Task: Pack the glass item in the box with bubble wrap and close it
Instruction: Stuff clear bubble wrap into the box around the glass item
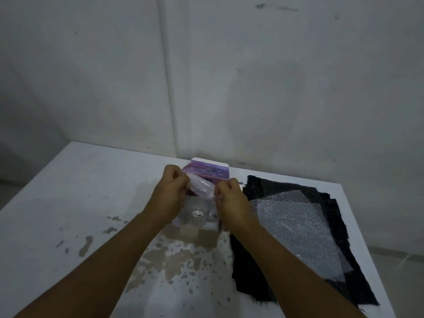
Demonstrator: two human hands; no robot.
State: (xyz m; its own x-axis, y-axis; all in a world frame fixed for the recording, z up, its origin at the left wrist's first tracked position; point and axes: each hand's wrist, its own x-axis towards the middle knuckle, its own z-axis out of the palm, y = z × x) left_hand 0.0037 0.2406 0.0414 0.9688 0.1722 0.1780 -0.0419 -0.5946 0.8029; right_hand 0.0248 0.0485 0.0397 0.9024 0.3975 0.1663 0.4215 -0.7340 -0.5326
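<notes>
A small purple box (207,172) lies open on the white table (68,191), its lid flap raised at the far side. Both hands hold a rolled bundle of bubble wrap (202,188) above the box's opening. My left hand (171,195) grips its left end and my right hand (230,198) pinches its right end. Below the bundle, between my wrists, a shiny glass piece (197,213) shows inside the box. Whether glass is inside the bundle cannot be told.
A black cloth (330,226) lies on the table to the right with a flat sheet of bubble wrap (296,226) on it. Worn patches of bare surface (174,260) mark the table near me. A white wall stands close behind the box.
</notes>
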